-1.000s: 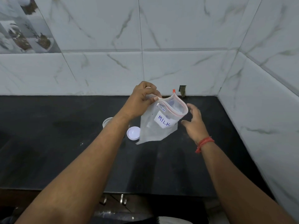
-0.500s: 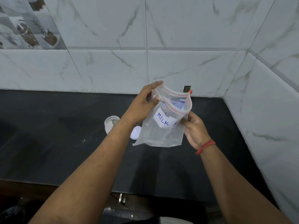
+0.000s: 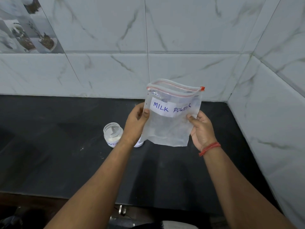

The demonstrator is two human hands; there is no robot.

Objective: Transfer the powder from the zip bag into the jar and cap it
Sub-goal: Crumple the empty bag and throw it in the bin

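The bag is held upright in the air above the dark counter, in front of the tiled wall. The left hand pinches its left edge between thumb and fingers, and the right hand pinches its right edge in the same way, beside the paper label that reads "MILK POWDER". The bag looks almost empty and its zip mouth at the top stands open. The jar stands on the counter just left of the left wrist, open, with white powder in its lower part. So the pouring seems to be done, or nearly. The cap lies on the counter, mostly hidden behind the left wrist and the corner of the bag. What is left, I think, is to put the bag down and to close the jar with the cap.
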